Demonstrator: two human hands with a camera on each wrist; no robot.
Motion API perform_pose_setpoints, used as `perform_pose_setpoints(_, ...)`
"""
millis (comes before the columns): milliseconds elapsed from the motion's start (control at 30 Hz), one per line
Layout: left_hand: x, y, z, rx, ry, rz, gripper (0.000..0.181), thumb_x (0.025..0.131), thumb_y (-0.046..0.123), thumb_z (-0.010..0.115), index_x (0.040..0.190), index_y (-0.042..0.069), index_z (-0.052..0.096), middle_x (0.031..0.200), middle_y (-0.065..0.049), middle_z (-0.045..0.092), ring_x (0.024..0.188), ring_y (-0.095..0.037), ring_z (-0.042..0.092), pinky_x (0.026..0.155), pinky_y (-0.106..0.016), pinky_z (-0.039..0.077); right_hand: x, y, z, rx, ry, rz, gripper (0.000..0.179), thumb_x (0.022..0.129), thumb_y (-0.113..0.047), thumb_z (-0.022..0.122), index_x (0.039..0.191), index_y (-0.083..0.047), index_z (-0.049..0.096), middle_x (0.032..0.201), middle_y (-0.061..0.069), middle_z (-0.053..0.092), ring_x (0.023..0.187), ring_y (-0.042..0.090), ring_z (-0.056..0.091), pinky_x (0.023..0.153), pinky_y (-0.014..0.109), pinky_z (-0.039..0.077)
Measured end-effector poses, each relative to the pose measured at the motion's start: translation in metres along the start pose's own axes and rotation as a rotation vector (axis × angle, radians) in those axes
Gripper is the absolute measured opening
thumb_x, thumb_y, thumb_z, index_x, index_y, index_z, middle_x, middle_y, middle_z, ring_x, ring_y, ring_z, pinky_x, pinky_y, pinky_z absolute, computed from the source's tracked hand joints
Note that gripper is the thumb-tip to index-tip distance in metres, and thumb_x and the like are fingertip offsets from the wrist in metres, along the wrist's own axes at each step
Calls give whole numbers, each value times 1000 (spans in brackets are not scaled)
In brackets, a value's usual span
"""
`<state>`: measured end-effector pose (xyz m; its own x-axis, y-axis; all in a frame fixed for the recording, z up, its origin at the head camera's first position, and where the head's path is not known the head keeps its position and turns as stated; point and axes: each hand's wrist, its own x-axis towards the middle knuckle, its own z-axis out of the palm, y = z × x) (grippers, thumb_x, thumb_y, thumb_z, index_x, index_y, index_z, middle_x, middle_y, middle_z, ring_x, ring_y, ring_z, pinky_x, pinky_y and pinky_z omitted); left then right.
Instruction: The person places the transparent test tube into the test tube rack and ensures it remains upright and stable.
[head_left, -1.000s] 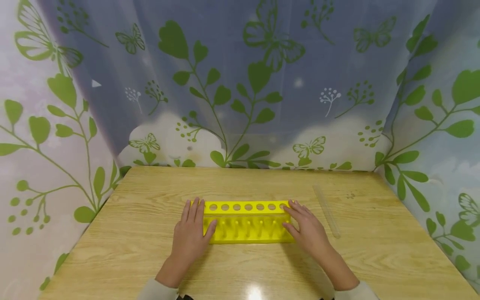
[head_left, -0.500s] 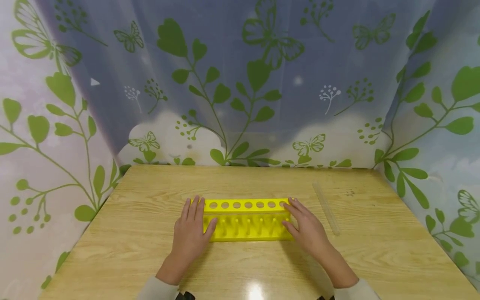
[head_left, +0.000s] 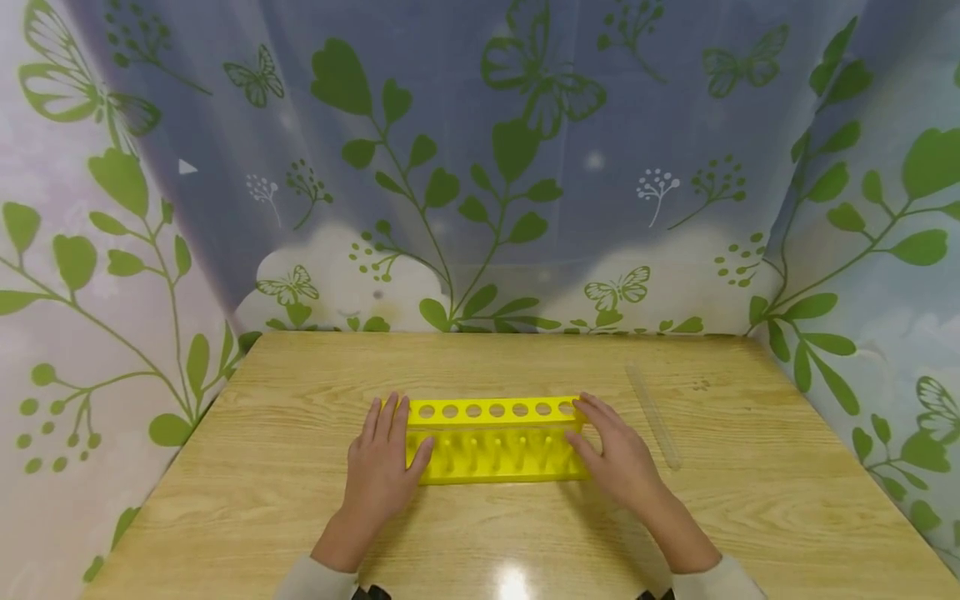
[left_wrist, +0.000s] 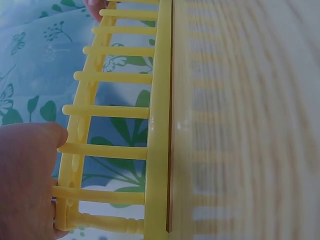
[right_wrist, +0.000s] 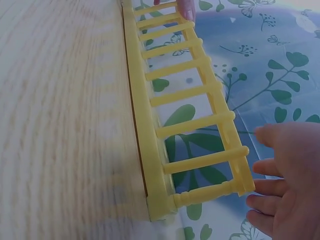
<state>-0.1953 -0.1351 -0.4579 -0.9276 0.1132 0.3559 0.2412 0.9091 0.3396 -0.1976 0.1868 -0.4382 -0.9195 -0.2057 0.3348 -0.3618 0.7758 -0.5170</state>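
Note:
A yellow test tube rack (head_left: 497,467) stands upright on the table, with a row of round holes along its top bar and pegs below. My left hand (head_left: 381,471) holds its left end, thumb at the front and fingers over the top bar's end. In the left wrist view the thumb (left_wrist: 55,134) lies by the peg tips. At the other end is my right hand (head_left: 618,454), its fingers loosely spread. The right wrist view shows those fingers (right_wrist: 267,187) beside the end of the rack's bar, with a gap at the thumb.
A long, thin, clear strip or tube (head_left: 652,417) lies on the wooden table (head_left: 315,375), right of the rack. Patterned curtains (head_left: 465,167) with leaves and butterflies hang behind the table and along both sides.
My right hand has eased slightly to the right, its fingertips uncovering the last hole of the rack. The left hand and the rack stay in place.

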Motion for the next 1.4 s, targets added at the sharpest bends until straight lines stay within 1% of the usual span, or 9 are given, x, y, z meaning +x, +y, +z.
perform_pose_setpoints(100,0,0,1,-1,1,0,70,98,44,53,150,1,33,155,-18,29,145,-38,19,97,-65,37,1,3,-4,39,38,8,50,100,-30,54,139,1,49,146,20,44,131,43,43,101,62,38)
perform_pose_setpoints(200,0,0,1,1,-2,-1,70,98,44,53,150,1,33,155,-18,29,145,-38,19,97,-66,36,3,9,-8,50,65,27,50,101,-30,53,140,0,48,143,22,46,130,44,43,101,63,37)
perform_pose_setpoints(400,3,0,-3,3,-26,5,70,98,44,53,149,0,34,154,-19,30,144,-38,20,105,-69,22,8,19,-14,32,75,80,50,101,-29,54,140,2,47,141,26,47,129,46,42,101,63,36)
perform_pose_setpoints(500,6,-1,-6,11,-26,24,69,97,43,55,147,-2,37,152,-21,34,143,-39,22,108,-68,18,10,21,-15,29,69,95,50,101,-28,54,140,2,47,141,26,47,129,46,42,102,63,35)
perform_pose_setpoints(633,10,-1,-9,11,-24,38,69,95,42,58,145,-3,40,148,-22,38,141,-41,25,109,-68,16,13,23,-17,9,55,101,50,100,-27,54,140,3,47,141,26,47,129,46,43,101,63,36)
perform_pose_setpoints(733,12,0,-9,3,-28,38,69,95,42,59,144,-3,41,148,-22,38,141,-42,25,109,-68,15,16,24,-18,-12,50,108,50,100,-25,56,140,3,47,140,27,47,128,47,44,100,63,37)
perform_pose_setpoints(933,12,2,-7,-18,-22,57,67,95,41,58,144,-1,42,150,-24,34,142,-43,21,109,-68,15,20,29,-21,-48,24,142,51,99,-24,56,139,6,45,139,29,46,127,48,43,99,63,38)
perform_pose_setpoints(1167,19,3,-4,-2,-19,106,72,97,46,53,148,-1,36,152,-21,34,146,-40,15,115,-60,9,27,34,-24,-85,-1,173,53,99,-24,54,141,7,42,141,31,43,127,49,42,98,63,38)
perform_pose_setpoints(1400,27,1,-7,23,-24,150,74,95,47,56,148,-2,36,150,-21,37,145,-39,19,116,-58,13,37,43,-28,-106,-22,210,56,99,-26,54,141,9,40,142,32,41,127,50,41,99,63,38)
